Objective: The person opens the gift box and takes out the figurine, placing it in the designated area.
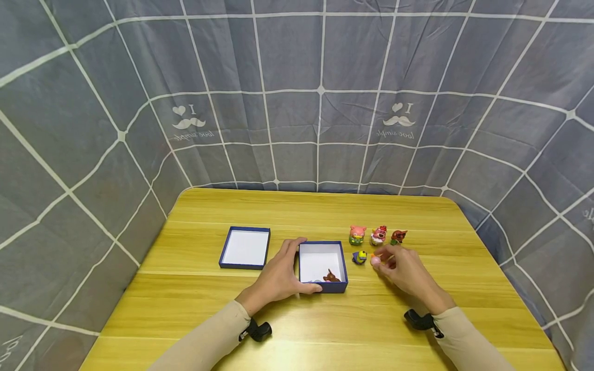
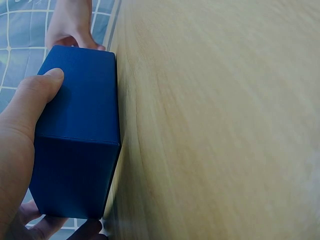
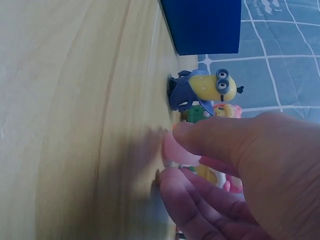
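Observation:
My left hand grips a blue open box with a white inside, thumb along its near side and fingers at its far left corner. A brown figurine lies in the box, beside other small pieces mostly hidden by the near wall. To the right of the box, my right hand pinches a small pink figurine at the tabletop between thumb and fingers, which partly cover it. A yellow-and-blue Minion figurine stands between that hand and the box, touching neither.
A blue-rimmed white box lid lies left of the box. Behind the right hand stand a pink pig-like figurine, a pink-and-white figurine and a dark red one. A grey checked curtain surrounds the wooden table.

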Motion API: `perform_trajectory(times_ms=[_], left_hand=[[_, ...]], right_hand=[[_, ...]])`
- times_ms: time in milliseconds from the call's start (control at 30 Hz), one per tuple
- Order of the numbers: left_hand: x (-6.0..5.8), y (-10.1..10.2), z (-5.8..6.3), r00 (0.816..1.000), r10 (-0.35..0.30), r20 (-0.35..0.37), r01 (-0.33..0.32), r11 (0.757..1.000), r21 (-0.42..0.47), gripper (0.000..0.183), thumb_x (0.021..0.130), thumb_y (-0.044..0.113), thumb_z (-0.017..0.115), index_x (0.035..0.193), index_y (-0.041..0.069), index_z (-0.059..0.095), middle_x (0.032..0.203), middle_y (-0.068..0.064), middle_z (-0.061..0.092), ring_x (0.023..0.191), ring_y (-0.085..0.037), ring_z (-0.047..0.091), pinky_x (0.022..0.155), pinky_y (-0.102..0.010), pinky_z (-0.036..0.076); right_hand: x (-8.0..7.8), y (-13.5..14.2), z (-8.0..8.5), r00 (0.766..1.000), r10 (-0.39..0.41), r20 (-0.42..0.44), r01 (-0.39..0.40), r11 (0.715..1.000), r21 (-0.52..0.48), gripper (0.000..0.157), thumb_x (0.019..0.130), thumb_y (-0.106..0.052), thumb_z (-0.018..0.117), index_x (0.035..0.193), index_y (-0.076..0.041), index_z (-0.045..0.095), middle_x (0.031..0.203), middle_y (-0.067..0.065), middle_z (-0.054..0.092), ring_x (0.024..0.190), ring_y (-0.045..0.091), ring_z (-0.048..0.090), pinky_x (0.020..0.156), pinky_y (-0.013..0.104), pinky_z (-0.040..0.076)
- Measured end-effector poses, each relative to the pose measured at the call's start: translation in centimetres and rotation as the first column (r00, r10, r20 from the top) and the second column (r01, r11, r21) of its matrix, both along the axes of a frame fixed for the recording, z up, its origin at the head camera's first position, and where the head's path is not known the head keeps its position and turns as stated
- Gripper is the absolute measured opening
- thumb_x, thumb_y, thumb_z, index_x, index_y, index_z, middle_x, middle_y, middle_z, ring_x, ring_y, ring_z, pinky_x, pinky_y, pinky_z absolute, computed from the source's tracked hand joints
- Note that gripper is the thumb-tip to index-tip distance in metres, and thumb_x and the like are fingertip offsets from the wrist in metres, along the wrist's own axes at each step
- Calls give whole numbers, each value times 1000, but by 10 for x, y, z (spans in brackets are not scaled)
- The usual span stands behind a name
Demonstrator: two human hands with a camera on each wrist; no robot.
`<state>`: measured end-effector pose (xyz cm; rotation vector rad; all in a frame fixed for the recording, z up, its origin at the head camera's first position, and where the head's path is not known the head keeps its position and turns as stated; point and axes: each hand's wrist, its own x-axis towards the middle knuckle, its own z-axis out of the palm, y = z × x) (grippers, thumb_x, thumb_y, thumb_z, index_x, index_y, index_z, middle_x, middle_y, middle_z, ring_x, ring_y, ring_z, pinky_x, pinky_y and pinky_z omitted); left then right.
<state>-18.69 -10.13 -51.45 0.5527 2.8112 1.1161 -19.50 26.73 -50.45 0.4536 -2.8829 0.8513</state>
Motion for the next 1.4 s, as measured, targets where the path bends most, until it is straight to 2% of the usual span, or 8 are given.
perform_trajectory(times_ms=[233,533,800,933,1067,1133,1400], left_hand=[[0,-1,0,1000,-2,-1,2,1000,3,131,78,69,104,180,19,38,171,-14,53,139,-39,70,113,-61,62],[-1,-3,1,1000,-4,-9,4,1000,3,132,78,69,104,180,18,38,169,-13,54,137,-37,71,111,-59,62],[-1,-4,2,1000,2,-16,-2,1000,4,131,78,68,104,180,18,38,171,-13,54,140,-38,70,113,-61,62],[-1,-4,1,1000,3,-12,-3,1000,2,131,78,68,104,180,19,38,170,-13,54,138,-37,70,112,-60,62],[-1,-4,-1,1000,-1,-13,1,1000,-4,131,78,69,103,180,20,37,169,-12,54,136,-36,70,111,-59,62],[-1,-5,-2,1000,-5,-13,5,1000,-10,131,78,71,102,180,20,37,169,-12,54,136,-35,71,110,-58,63],[0,-1,-1,1000,-28,-12,28,1000,-5,130,78,70,103,179,21,38,169,-11,54,140,-35,69,114,-58,62]], right_hand=[[-1,-2,0,1000,-1,4,1,1000,10,14,105,-14,88,117,-6,84,95,0,80,85,9,70,77,27,61],[1,2,2,1000,-23,21,23,1000,-3,12,106,-14,89,113,-6,84,95,-1,80,85,9,70,77,26,61],[1,4,7,1000,-14,-6,14,999,30,19,105,-17,90,117,-4,83,97,4,84,84,12,76,77,33,64],[2,2,14,999,-15,-39,16,999,43,26,102,-14,92,121,-1,82,104,11,84,84,17,77,75,36,64],[3,-2,23,995,-8,-99,13,999,49,27,99,-12,95,120,-1,82,107,12,83,83,14,73,73,33,60],[4,-6,28,989,19,-144,-11,998,58,28,97,-11,96,119,-2,83,107,12,83,82,13,72,72,31,58],[9,-25,50,933,180,-313,-154,982,106,35,88,-2,101,118,-9,84,108,5,81,81,16,69,71,29,55]])
